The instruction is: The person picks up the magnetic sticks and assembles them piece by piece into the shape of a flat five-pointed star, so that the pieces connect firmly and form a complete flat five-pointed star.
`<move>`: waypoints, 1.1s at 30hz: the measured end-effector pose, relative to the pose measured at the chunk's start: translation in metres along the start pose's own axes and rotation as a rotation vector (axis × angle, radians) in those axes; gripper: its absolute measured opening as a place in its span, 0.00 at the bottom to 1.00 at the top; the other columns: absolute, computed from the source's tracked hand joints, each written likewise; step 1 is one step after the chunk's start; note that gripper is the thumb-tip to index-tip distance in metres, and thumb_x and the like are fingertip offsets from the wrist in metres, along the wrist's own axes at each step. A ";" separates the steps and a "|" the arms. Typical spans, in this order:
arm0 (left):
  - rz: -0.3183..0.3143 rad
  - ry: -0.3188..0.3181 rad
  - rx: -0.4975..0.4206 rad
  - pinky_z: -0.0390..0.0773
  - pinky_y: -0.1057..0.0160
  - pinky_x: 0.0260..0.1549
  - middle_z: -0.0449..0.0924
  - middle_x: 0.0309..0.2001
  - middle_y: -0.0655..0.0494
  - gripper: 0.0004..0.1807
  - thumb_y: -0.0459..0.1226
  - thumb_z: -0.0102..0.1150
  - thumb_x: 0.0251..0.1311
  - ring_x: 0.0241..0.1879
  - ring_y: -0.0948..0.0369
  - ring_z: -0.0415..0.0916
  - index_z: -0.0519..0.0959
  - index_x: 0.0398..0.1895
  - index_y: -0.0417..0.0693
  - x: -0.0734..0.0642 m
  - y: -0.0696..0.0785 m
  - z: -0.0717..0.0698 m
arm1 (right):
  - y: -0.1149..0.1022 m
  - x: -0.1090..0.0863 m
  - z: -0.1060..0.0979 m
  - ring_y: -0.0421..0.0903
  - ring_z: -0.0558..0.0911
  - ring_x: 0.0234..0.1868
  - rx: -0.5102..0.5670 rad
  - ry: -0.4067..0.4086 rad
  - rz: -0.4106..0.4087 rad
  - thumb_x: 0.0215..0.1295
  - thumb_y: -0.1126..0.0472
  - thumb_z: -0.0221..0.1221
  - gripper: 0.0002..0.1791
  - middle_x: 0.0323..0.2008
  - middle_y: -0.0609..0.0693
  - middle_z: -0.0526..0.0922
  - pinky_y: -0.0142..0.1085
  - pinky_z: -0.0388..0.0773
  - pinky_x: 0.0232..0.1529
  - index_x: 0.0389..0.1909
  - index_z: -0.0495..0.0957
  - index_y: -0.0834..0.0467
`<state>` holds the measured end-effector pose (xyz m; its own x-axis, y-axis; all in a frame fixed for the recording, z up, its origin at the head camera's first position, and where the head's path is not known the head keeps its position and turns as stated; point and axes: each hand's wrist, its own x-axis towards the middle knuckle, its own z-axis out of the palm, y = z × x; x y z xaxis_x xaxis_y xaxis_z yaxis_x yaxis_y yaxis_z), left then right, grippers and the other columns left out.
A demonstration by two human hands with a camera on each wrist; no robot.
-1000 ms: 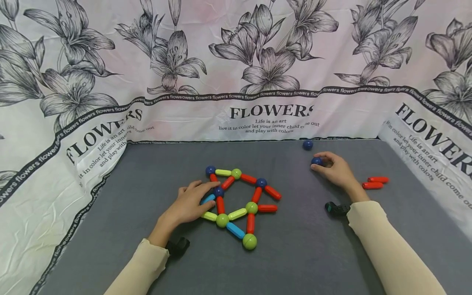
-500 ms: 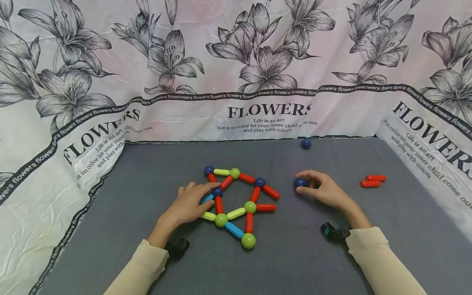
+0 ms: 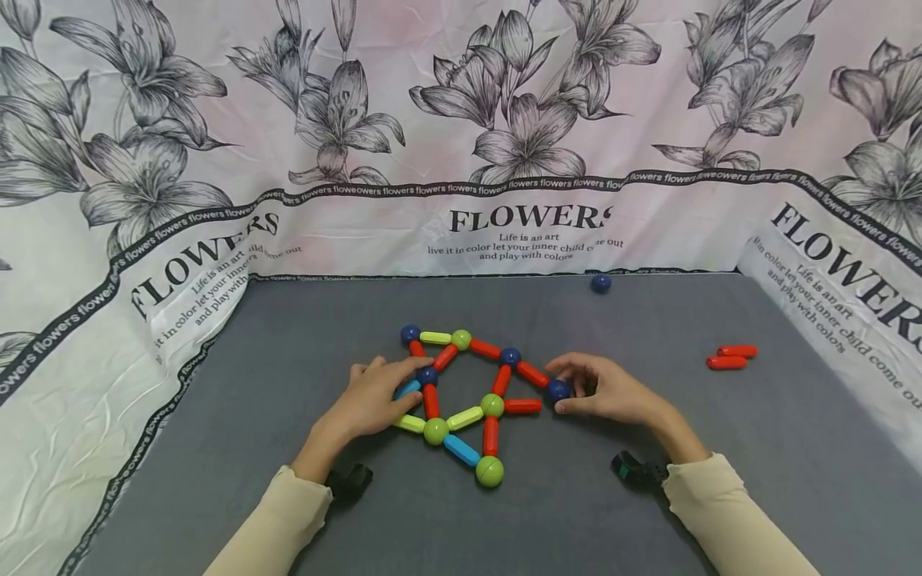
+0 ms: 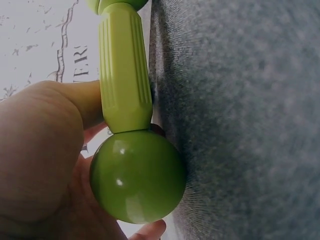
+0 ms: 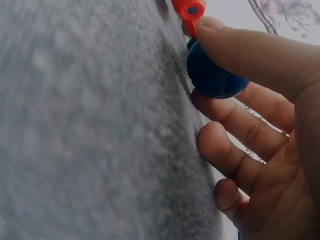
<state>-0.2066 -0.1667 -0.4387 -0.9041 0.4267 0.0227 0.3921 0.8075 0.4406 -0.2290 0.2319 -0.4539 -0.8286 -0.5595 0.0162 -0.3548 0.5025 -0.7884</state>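
On the grey table lies a flat frame of magnetic rods and balls, with a red rod (image 3: 531, 374) and another red rod (image 3: 522, 406) sticking out on its right. My right hand (image 3: 612, 392) pinches a blue ball (image 3: 558, 391) between thumb and fingers, at the free end of the upper rod. My left hand (image 3: 367, 398) holds the frame's left side, its fingertips around another blue ball (image 3: 427, 375) and a light-blue rod (image 3: 407, 389). A green ball (image 4: 137, 175) with a yellow-green rod (image 4: 125, 70) shows by the left palm; the head view hides that ball.
A loose blue ball (image 3: 601, 283) lies at the table's back edge. Two loose red rods (image 3: 727, 362) lie side by side to the right. A flower-printed cloth (image 3: 360, 232) stands behind and along both sides. Each wrist wears a black strap (image 3: 637, 470).
My right hand has brought the blue ball left and toward me, from near the back to the end of the upper red rod. The left hand has stayed in place on the frame.
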 end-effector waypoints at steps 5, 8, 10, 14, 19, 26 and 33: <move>-0.004 -0.010 -0.008 0.53 0.51 0.42 0.69 0.25 0.64 0.29 0.45 0.62 0.69 0.35 0.59 0.61 0.71 0.73 0.63 -0.002 0.001 0.001 | -0.002 0.000 0.007 0.40 0.77 0.31 -0.015 -0.004 -0.002 0.58 0.56 0.74 0.29 0.41 0.50 0.82 0.32 0.75 0.31 0.61 0.78 0.52; -0.009 -0.019 -0.002 0.53 0.51 0.43 0.69 0.25 0.65 0.29 0.45 0.62 0.70 0.34 0.60 0.61 0.71 0.73 0.63 -0.002 0.001 0.002 | -0.002 0.000 0.012 0.39 0.76 0.30 -0.052 -0.011 -0.021 0.58 0.53 0.74 0.30 0.40 0.47 0.82 0.31 0.74 0.31 0.61 0.77 0.51; -0.010 -0.021 0.001 0.54 0.51 0.44 0.73 0.28 0.66 0.28 0.45 0.62 0.70 0.34 0.60 0.61 0.71 0.73 0.63 -0.002 0.002 0.003 | -0.003 0.000 0.017 0.38 0.75 0.29 -0.079 -0.011 -0.029 0.58 0.50 0.74 0.31 0.40 0.46 0.82 0.31 0.73 0.30 0.62 0.77 0.50; -0.006 -0.020 0.002 0.54 0.52 0.43 0.81 0.37 0.63 0.28 0.44 0.62 0.69 0.34 0.60 0.61 0.72 0.72 0.62 -0.002 0.004 0.004 | -0.005 0.001 0.023 0.37 0.73 0.28 -0.135 0.010 -0.034 0.56 0.46 0.75 0.34 0.39 0.44 0.81 0.30 0.70 0.29 0.63 0.76 0.49; -0.008 -0.022 0.005 0.55 0.52 0.44 0.80 0.36 0.64 0.28 0.45 0.62 0.69 0.35 0.60 0.61 0.72 0.72 0.62 -0.001 0.005 0.005 | -0.009 0.003 0.029 0.36 0.71 0.28 -0.194 0.039 -0.030 0.56 0.43 0.74 0.35 0.38 0.44 0.80 0.30 0.69 0.28 0.63 0.76 0.51; -0.012 -0.013 0.008 0.55 0.51 0.45 0.81 0.39 0.67 0.28 0.46 0.63 0.69 0.34 0.60 0.61 0.72 0.72 0.64 -0.001 0.004 0.005 | -0.014 0.005 0.033 0.34 0.71 0.27 -0.252 0.086 -0.047 0.59 0.45 0.72 0.30 0.34 0.41 0.79 0.29 0.68 0.29 0.58 0.79 0.54; -0.005 -0.012 0.001 0.54 0.52 0.43 0.76 0.33 0.66 0.28 0.46 0.62 0.69 0.34 0.60 0.61 0.71 0.72 0.65 0.000 0.003 0.002 | -0.017 0.006 0.032 0.34 0.71 0.29 -0.268 0.096 -0.059 0.59 0.44 0.72 0.29 0.35 0.41 0.79 0.29 0.68 0.30 0.57 0.80 0.54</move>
<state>-0.2047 -0.1637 -0.4394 -0.9039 0.4275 0.0098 0.3879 0.8100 0.4399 -0.2138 0.1991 -0.4600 -0.8359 -0.5342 0.1258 -0.4949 0.6346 -0.5936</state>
